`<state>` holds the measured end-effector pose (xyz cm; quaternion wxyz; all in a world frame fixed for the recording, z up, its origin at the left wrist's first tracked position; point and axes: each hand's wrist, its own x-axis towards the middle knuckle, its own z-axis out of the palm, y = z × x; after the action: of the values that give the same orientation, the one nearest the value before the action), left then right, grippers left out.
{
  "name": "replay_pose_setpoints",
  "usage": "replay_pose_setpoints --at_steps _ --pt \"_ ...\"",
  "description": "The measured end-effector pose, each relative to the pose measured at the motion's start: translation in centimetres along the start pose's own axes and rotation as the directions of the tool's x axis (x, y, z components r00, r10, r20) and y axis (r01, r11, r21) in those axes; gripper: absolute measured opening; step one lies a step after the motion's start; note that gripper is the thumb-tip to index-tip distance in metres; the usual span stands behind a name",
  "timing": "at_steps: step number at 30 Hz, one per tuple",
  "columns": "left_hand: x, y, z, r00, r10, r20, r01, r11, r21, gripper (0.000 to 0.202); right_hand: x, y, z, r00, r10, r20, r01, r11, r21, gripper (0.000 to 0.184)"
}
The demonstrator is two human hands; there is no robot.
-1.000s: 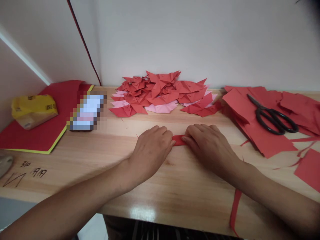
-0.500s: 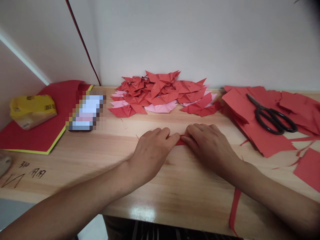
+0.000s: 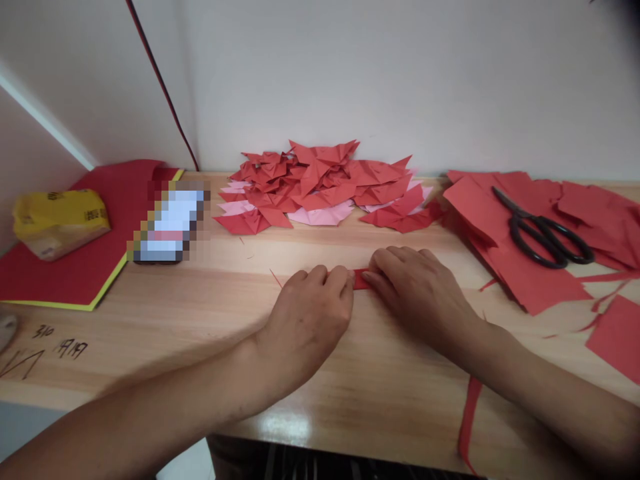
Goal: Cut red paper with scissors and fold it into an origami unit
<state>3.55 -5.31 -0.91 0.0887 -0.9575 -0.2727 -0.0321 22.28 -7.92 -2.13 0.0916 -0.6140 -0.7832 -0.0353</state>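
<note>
Between my two hands a narrow piece of folded red paper (image 3: 361,279) shows, low on the wooden table; most of it is hidden under my fingers. My left hand (image 3: 315,313) is closed on its left end, fingers curled and thumb tucked in. At its right end my right hand (image 3: 413,287) pinches the paper, thumb against the curled fingers. Behind the hands lies a heap of folded red and pink paper shapes (image 3: 320,180) with pointed tips.
Black-handled scissors (image 3: 537,230) lie on red paper sheets (image 3: 543,293) at right. A red strip (image 3: 469,420) hangs at the front edge. On the left are a phone (image 3: 173,223), red and yellow sheets (image 3: 65,280) and a yellow packet (image 3: 63,220).
My left hand has rolled its fingers in and drawn slightly left and down, so the thumb is tucked and more red paper shows. My right hand stays about where it was.
</note>
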Motion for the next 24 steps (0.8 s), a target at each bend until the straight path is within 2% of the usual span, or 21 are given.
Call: replay_pose_setpoints --at_steps 8,13,18,24 --pt "0.17 0.09 -0.16 0.999 0.038 -0.001 -0.038 0.998 0.052 0.025 0.03 -0.09 -0.23 1.000 -0.004 0.002 0.004 1.000 -0.003 0.023" --pt "0.09 -0.02 -0.09 0.995 0.089 -0.053 -0.085 0.994 0.072 0.029 0.10 -0.31 -0.34 0.999 0.031 0.010 -0.031 1.000 -0.005 0.017" --pt "0.09 -0.05 -0.05 0.996 0.084 -0.043 -0.082 0.996 0.044 0.031 0.20 -0.36 -0.27 0.999 0.045 -0.003 -0.045 0.999 -0.013 0.012" --pt "0.14 -0.08 0.03 0.996 0.076 -0.051 -0.075 0.997 0.015 0.030 -0.01 0.04 0.02 1.000 0.012 -0.018 -0.012 1.000 0.000 0.016"
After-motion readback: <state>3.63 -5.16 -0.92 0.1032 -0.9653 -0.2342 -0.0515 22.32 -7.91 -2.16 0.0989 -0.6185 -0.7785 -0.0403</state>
